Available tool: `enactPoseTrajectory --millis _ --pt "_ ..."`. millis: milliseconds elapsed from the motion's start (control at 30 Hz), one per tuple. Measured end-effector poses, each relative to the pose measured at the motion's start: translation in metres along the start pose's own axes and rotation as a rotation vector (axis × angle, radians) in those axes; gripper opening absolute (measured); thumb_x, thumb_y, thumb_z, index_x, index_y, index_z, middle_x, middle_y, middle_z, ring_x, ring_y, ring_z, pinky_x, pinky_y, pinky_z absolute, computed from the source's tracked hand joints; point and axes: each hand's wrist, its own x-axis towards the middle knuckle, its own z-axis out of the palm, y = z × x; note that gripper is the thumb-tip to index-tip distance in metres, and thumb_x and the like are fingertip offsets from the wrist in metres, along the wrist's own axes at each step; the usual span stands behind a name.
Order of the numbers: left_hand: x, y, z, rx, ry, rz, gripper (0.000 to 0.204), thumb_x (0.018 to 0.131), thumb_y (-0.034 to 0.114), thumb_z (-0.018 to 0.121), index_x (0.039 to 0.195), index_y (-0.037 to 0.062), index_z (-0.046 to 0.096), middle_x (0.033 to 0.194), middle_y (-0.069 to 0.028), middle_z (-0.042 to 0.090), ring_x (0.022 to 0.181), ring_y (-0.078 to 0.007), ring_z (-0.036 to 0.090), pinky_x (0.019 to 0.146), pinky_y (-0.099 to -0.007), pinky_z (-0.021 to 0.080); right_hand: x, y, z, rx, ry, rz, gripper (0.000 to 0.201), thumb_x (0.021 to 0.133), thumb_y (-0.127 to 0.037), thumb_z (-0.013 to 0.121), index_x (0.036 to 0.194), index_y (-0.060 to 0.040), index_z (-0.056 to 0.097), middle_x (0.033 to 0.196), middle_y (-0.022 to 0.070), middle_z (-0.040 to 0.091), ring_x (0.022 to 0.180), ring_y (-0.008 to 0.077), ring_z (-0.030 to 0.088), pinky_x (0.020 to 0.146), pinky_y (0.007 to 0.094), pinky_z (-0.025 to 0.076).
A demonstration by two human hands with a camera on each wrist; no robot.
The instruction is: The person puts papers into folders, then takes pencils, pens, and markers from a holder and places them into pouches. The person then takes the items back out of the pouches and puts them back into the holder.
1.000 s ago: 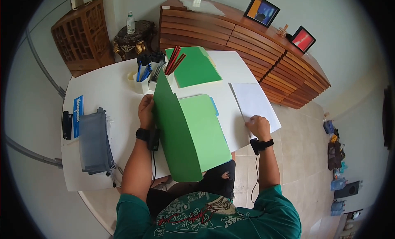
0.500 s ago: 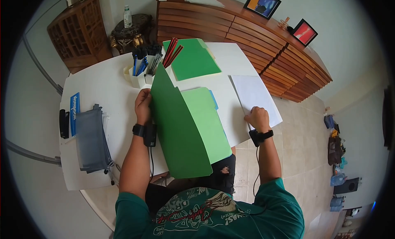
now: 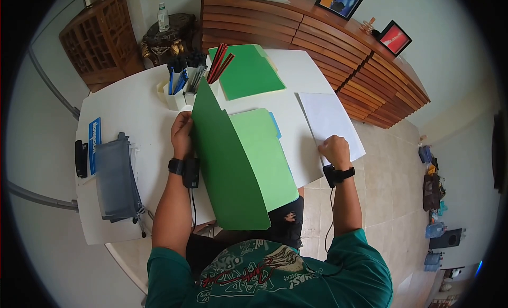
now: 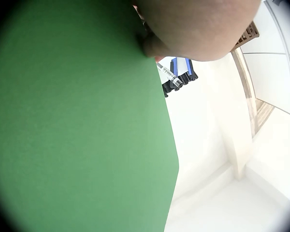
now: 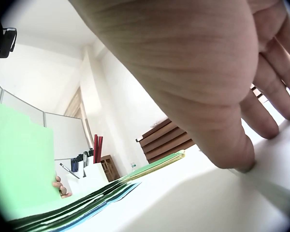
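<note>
My left hand (image 3: 182,134) grips the outer edge of the raised front cover of a green file folder (image 3: 225,165), holding it upright at a slant. Inside, the lighter green back panel (image 3: 262,154) lies face up, a blue tab showing beyond its edge. At the right of the table, my right hand (image 3: 336,151) is on a stack of white paper (image 3: 325,114). Its thumb (image 5: 237,157) is at the paper's near-left edge and the bent fingers (image 5: 261,118) come down over the top. In the left wrist view the cover (image 4: 87,125) fills most of the picture.
Beyond the cover stand white holders (image 3: 174,100) with pens and red pencils (image 3: 219,64). A closed green folder (image 3: 246,72) lies at the back. On the left are a grey mesh pouch (image 3: 114,175), a blue notebook box (image 3: 94,144) and a black stapler (image 3: 81,158).
The raised cover swings slightly, its lower corner shifting right. My left hand keeps its grip at the edge, and my right hand stays at the white paper. The head view tilts a little.
</note>
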Motion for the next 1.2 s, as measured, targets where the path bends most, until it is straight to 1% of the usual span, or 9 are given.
enactPoseTrajectory --millis 33,100,300,833,933,1033,1100,1133,1200 --pt "0.000 0.001 0.000 0.001 0.000 -0.002 0.014 0.099 0.003 0.050 0.106 0.0016 0.061 0.098 -0.0024 0.065 0.088 -0.0101 0.061 0.083 -0.0233 0.047 -0.001 0.000 0.001 0.000 -0.002 0.001 0.024 0.070 -0.021 0.070 0.078 0.0001 0.077 0.078 0.0246 0.070 0.074 0.0409 0.069 0.075 0.0438 0.057" --pt "-0.001 0.001 0.001 -0.021 -0.013 -0.007 0.014 0.099 0.002 0.049 0.106 0.0014 0.061 0.098 -0.0026 0.065 0.089 -0.0105 0.061 0.083 -0.0237 0.047 -0.002 0.000 0.001 0.021 0.068 -0.051 0.019 0.069 -0.018 0.067 0.069 0.0007 0.072 0.071 0.0254 0.068 0.068 0.0423 0.068 0.069 0.0466 0.057" --pt "0.000 0.000 0.000 -0.011 -0.009 0.001 0.016 0.098 0.002 0.048 0.107 0.0005 0.061 0.099 -0.0031 0.065 0.090 -0.0112 0.061 0.085 -0.0243 0.046 -0.002 0.001 0.006 0.010 0.137 -0.048 0.021 0.069 -0.021 0.069 0.073 -0.0008 0.074 0.073 0.0228 0.069 0.070 0.0409 0.069 0.070 0.0451 0.058" --pt "0.001 -0.002 -0.002 -0.016 -0.013 -0.019 0.015 0.099 0.002 0.048 0.107 0.0006 0.061 0.099 -0.0034 0.066 0.089 -0.0110 0.061 0.084 -0.0242 0.047 0.000 0.000 -0.002 0.040 0.083 -0.012 0.021 0.066 -0.021 0.071 0.069 -0.0009 0.074 0.071 0.0241 0.069 0.067 0.0404 0.069 0.069 0.0442 0.058" --pt "0.003 -0.005 -0.005 0.005 -0.011 0.017 0.017 0.099 0.005 0.048 0.109 0.0012 0.061 0.099 -0.0060 0.067 0.088 -0.0138 0.063 0.082 -0.0255 0.049 0.000 -0.004 0.000 0.014 0.104 0.022 0.020 0.066 -0.022 0.072 0.070 -0.0017 0.074 0.072 0.0236 0.069 0.068 0.0395 0.070 0.070 0.0439 0.058" --pt "0.002 -0.004 -0.004 -0.019 -0.028 0.018 0.016 0.099 0.005 0.048 0.109 0.0011 0.061 0.099 -0.0058 0.067 0.088 -0.0140 0.063 0.082 -0.0256 0.049 0.000 -0.002 0.003 -0.018 0.106 0.001 0.017 0.069 -0.017 0.071 0.077 -0.0017 0.074 0.074 0.0242 0.070 0.071 0.0393 0.070 0.070 0.0455 0.058" --pt "0.002 -0.003 -0.003 0.001 -0.010 0.010 0.016 0.099 0.004 0.048 0.109 0.0011 0.061 0.099 -0.0057 0.067 0.088 -0.0142 0.063 0.083 -0.0257 0.049 0.001 0.003 0.011 -0.078 0.174 -0.058 0.019 0.074 -0.008 0.067 0.091 -0.0012 0.071 0.076 0.0253 0.070 0.073 0.0407 0.070 0.068 0.0478 0.058" --pt "0.002 -0.003 -0.003 0.001 -0.011 0.011 0.016 0.099 0.004 0.048 0.109 0.0011 0.061 0.099 -0.0057 0.067 0.088 -0.0142 0.063 0.083 -0.0257 0.049 0.001 0.003 0.012 -0.078 0.175 -0.057 0.019 0.074 -0.008 0.067 0.091 -0.0012 0.071 0.076 0.0253 0.070 0.073 0.0407 0.070 0.068 0.0478 0.058" --pt "0.002 -0.002 -0.003 0.003 -0.022 0.017 0.015 0.099 0.002 0.049 0.107 0.0006 0.061 0.099 -0.0032 0.065 0.089 -0.0109 0.061 0.084 -0.0237 0.047 0.001 0.001 0.014 -0.123 0.138 -0.086 0.021 0.079 -0.002 0.060 0.099 0.0002 0.064 0.075 0.0261 0.068 0.071 0.0431 0.069 0.065 0.0494 0.057"
